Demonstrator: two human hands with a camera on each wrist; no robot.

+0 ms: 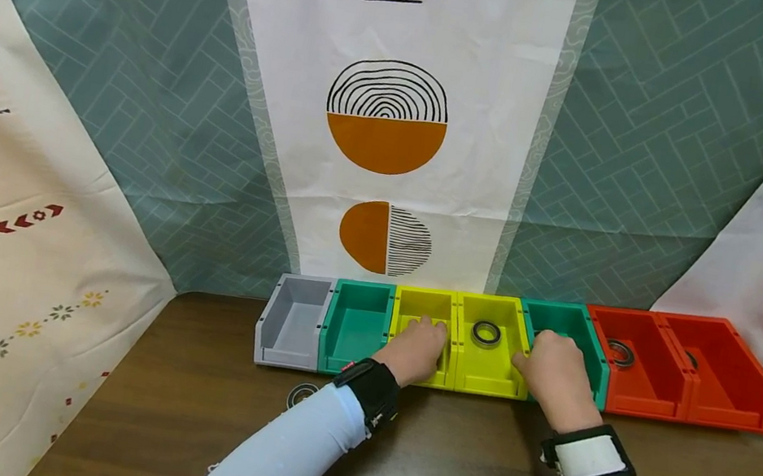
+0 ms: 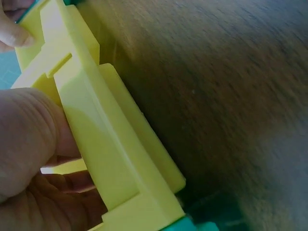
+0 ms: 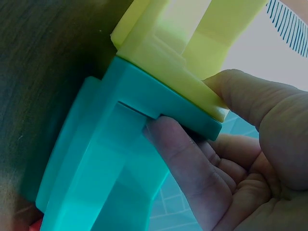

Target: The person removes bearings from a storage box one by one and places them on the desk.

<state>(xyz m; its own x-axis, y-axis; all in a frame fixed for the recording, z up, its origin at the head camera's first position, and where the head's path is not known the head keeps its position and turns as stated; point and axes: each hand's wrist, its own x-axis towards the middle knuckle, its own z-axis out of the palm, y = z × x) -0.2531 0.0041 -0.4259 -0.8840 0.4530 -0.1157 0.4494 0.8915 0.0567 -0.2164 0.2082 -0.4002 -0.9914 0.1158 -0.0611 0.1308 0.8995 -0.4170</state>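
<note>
My left hand [image 1: 418, 350] reaches down into the left yellow bin [image 1: 425, 302]. Its thumb and bent fingers are behind the bin's front wall [image 2: 103, 159] in the left wrist view, and whatever lies between the fingertips is hidden. My right hand [image 1: 556, 379] straddles the side walls where the right yellow bin [image 1: 490, 378] meets the right green bin [image 1: 579, 321]. In the right wrist view its thumb lies against the yellow wall [image 3: 175, 72], while the index finger is on the green wall [image 3: 139, 98], pinching both. A ring bearing [image 1: 486, 334] lies in the right yellow bin.
A grey bin [image 1: 285, 358] and another green bin [image 1: 350, 367] stand leftmost in the row. Two red bins [image 1: 645, 405] end it at right, with a bearing [image 1: 621, 354] in the nearer one. Another bearing [image 1: 302, 394] lies on the table beside my left forearm. Cloth hangs behind.
</note>
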